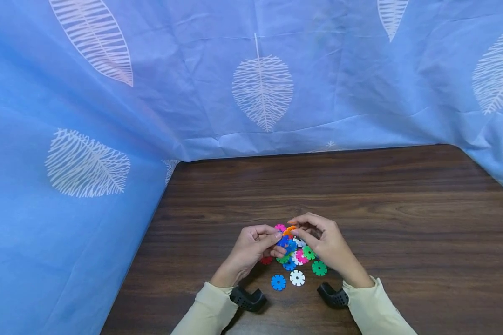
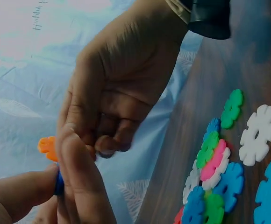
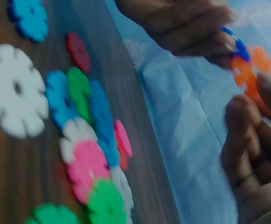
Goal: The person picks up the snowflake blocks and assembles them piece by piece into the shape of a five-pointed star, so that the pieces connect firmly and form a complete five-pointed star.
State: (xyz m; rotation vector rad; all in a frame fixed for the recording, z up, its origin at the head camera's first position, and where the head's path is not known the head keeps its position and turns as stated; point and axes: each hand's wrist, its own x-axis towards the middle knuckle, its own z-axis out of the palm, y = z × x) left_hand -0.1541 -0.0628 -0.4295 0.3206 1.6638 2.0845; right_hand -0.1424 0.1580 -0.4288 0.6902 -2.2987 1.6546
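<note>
Both hands are raised together over a small heap of notched plastic building discs. My left hand (image 1: 251,246) pinches a dark blue disc (image 3: 241,50) between thumb and fingers. With thumb and fingertips, my right hand (image 1: 332,239) grips an orange disc (image 3: 264,59). The two discs meet at their edges at an angle, the blue one overlapping the orange in the right wrist view. In the left wrist view, fingers cover most of the blue disc, and only part of the orange shows.
Loose discs lie below the hands: a white disc (image 1: 297,278), a light blue disc (image 1: 278,282), a green disc (image 1: 319,268) and a pink disc (image 1: 302,257), among several others. The brown wooden table (image 1: 423,242) is bordered by blue leaf-patterned cloth (image 1: 193,93) behind and at the left.
</note>
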